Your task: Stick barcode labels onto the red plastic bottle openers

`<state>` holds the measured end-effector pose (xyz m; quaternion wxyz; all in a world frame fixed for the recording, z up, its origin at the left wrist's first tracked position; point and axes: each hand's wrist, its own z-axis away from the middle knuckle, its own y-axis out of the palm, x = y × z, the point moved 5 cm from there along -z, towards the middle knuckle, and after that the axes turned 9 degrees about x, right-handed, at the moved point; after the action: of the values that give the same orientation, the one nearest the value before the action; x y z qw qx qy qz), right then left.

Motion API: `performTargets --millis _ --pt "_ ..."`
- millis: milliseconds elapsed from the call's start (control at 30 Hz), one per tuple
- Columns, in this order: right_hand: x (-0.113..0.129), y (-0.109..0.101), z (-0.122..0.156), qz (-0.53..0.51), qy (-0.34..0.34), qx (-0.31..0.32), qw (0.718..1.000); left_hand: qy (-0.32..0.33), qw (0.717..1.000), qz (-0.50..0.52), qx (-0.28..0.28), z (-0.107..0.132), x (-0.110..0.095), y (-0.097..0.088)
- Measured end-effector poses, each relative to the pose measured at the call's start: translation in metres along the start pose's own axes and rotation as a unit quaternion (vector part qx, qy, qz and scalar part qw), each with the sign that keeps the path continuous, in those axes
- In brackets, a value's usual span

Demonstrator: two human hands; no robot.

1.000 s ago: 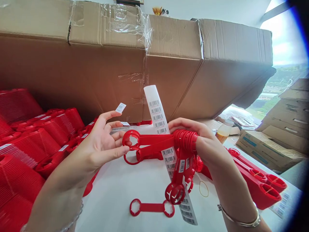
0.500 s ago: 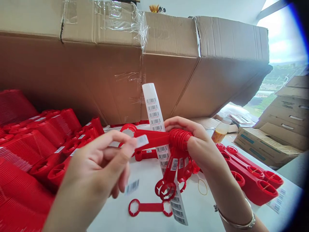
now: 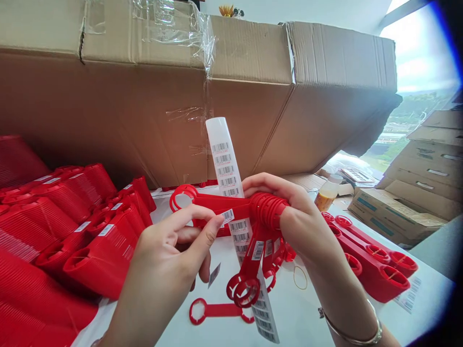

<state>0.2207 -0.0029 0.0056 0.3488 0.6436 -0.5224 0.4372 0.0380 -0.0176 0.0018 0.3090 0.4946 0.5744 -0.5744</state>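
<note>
The left hand (image 3: 164, 255) apparently pinched a barcode sticker (image 3: 227, 217) against a red plastic handle (image 3: 220, 203), while the right hand (image 3: 307, 221) gripped a bundle of red handles (image 3: 269, 209) with closed fingers.

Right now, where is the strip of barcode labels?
Centre of the head view: the strip of barcode labels rises behind the red plastic handles in the right hand, its lower end reaching the white table.

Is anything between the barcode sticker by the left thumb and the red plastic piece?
Nothing visible: the barcode sticker at the left hand's thumb lies against the red plastic piece held by the right hand.
</note>
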Motion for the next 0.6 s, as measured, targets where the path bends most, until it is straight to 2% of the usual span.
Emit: performTargets --millis 133,267,433,600 --pt "-0.001 0.000 0.000 0.001 0.002 0.001 1.000 0.011 1.000 0.002 0.028 -0.007 0.008 -0.001" --pt "0.000 0.001 0.002 -0.001 0.005 0.004 1.000 0.013 0.999 0.012 0.034 -0.008 0.005 0.001" --pt "0.002 0.002 0.003 0.003 0.013 -0.002 1.000 -0.013 1.000 0.014 -0.001 -0.006 0.000 0.002" --pt "0.002 0.004 0.003 0.015 0.005 -0.003 1.000 -0.012 0.999 -0.005 0.037 -0.014 0.006 0.003"
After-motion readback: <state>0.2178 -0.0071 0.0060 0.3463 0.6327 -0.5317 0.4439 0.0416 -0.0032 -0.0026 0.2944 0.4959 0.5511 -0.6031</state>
